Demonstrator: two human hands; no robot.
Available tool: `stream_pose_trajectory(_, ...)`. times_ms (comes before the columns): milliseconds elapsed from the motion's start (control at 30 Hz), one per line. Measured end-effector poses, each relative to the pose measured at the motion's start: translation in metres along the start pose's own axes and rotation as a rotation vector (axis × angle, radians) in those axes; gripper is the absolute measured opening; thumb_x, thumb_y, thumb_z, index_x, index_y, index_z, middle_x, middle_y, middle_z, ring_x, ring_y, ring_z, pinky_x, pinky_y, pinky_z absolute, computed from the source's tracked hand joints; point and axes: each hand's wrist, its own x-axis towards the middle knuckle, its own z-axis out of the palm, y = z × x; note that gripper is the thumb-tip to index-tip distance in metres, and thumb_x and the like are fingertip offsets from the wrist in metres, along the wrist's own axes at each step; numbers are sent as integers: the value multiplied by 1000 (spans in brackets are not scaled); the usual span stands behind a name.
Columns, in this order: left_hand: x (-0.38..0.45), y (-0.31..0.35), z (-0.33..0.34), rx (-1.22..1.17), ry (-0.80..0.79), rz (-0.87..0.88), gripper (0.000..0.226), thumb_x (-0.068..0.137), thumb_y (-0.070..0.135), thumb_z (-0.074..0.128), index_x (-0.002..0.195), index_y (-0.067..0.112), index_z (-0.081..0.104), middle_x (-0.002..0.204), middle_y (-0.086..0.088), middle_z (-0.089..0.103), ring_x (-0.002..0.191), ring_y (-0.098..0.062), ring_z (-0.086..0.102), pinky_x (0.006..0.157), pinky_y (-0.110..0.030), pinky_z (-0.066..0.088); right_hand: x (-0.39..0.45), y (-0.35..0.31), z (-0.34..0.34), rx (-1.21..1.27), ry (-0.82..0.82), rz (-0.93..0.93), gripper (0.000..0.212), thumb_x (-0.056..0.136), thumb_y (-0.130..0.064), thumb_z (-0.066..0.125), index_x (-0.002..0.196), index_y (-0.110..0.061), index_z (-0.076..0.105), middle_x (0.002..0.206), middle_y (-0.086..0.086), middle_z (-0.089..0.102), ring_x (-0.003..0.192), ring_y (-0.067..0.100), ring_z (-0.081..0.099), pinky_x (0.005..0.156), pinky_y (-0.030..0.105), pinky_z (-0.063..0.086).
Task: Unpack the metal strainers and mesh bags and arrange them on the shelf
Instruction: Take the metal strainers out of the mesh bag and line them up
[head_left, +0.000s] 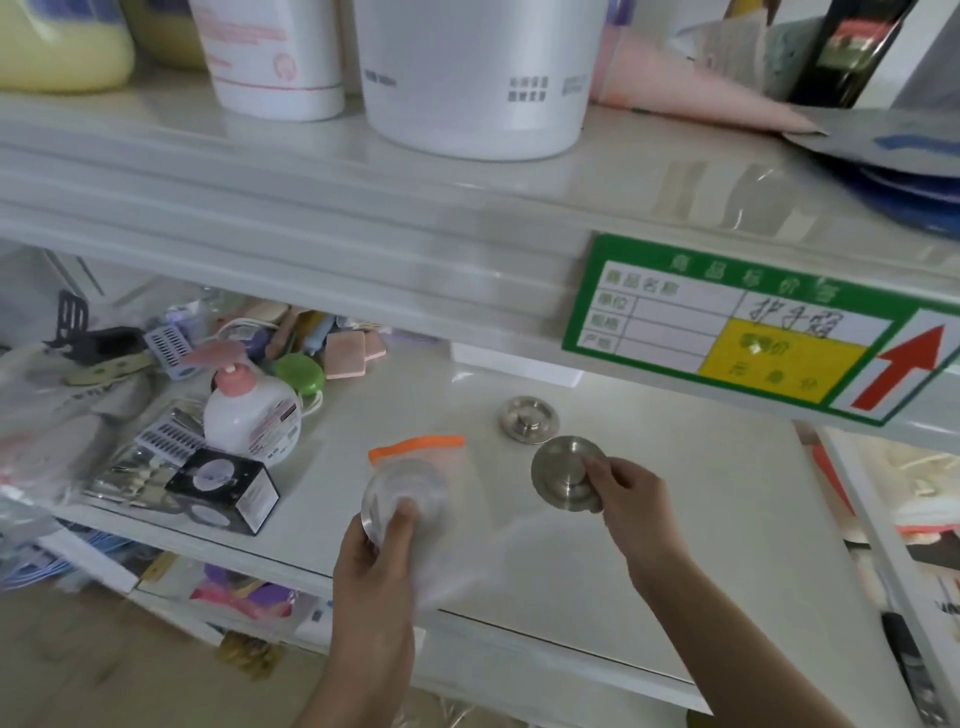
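Silver strainer (567, 472), orange-topped clear bag (415, 446)

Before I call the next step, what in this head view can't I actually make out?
- Round metal piece in the clear bag with the orange strip, gripped by the left hand: blurred behind plastic and motion, so mesh or solid is unclear.
- Strainer in the right hand: fingers cover its right edge; underside unseen.
- Strainer on the shelf: too small to show holes.
- Price label: print too blurred to read.
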Motion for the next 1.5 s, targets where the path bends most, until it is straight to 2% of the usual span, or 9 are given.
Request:
stream_pose_trajectory(200, -3, -1, -12, 21, 41, -4, 21, 85, 35, 74, 103, 24, 73, 101, -2, 78, 101, -27, 71, 91, -53, 56, 41, 21, 36, -196, -32, 45, 19, 92, -25, 65, 98, -8, 71, 80, 10, 70, 74, 30, 66, 62, 31, 48)
stream_pose_trajectory(500, -1, -3, -20, 25, 40, -4, 12, 88, 32, 70, 99, 27, 73, 96, 1, 79, 94, -21, 73, 87, -47, 58, 34, 24, 57, -361, 5, 3, 20, 93, -31, 59, 94, -14, 69, 77, -2, 69, 71, 21, 64, 54, 28, 43)
stream_pose_trajectory(733, -4, 2, -10, -10, -9, -13, 17, 89, 32, 70, 103, 23, 73, 99, -1, 79, 99, -24, 73, 91, -50, 57, 21, 21, 52, -572, 52, -128, 21, 92, -34, 61, 101, -17, 70, 96, 5, 63, 91, 27, 61, 76, 33, 46)
stream_pose_trajectory(900, -2, 6, -2, -10, -78, 2, 22, 87, 31, 73, 104, 18, 73, 106, -12, 76, 106, -35, 70, 96, -60, 51, -15, -23, 46, -276, -97, -431, 11, 87, -12, 72, 91, -21, 77, 81, -1, 59, 65, 13, 56, 61, 9, 40)
stream_pose_trajectory(1100, -4, 8, 6, 65, -261, 108, 30, 82, 34, 70, 109, 20, 72, 108, -12, 75, 109, -35, 67, 97, -56, 51, -41, -72, 34, -11, -396, -345, 40, 93, -11, 66, 84, -49, 74, 82, -2, 73, 67, 8, 63, 63, 18, 50)
stream_pose_trajectory(1233, -5, 9, 6, 203, -307, 263, 31, 76, 43, 72, 104, 28, 72, 97, -1, 76, 92, -18, 71, 81, -33, 56, -42, -88, 19, 177, -365, -303, 20, 100, -6, 53, 103, 5, 70, 72, 5, 64, 64, 10, 55, 58, 14, 44)
stream_pose_trajectory(1300, -6, 9, 5, 247, -298, 326, 36, 72, 49, 70, 102, 29, 71, 91, 2, 74, 85, -12, 68, 73, -21, 54, -45, -95, 9, 198, -418, -307, 31, 102, -15, 49, 93, -2, 75, 71, -11, 67, 66, 4, 58, 65, 16, 45)
stream_pose_trajectory(1400, -6, 10, 5, 231, -296, 358, 41, 73, 44, 70, 111, 28, 71, 107, 6, 76, 101, -8, 69, 82, -18, 52, -51, -100, -1, 212, -599, -377, 49, 97, -46, 49, 80, -8, 74, 87, 8, 71, 90, 31, 64, 80, 49, 43)
stream_pose_trajectory(1500, -5, 10, 5, 217, -297, 423, 43, 76, 34, 69, 117, 21, 69, 114, 1, 75, 110, -13, 68, 92, -29, 52, -57, -103, -1, 391, -825, -244, 47, 99, -31, 45, 79, 3, 72, 87, 23, 70, 84, 40, 67, 84, 46, 48)
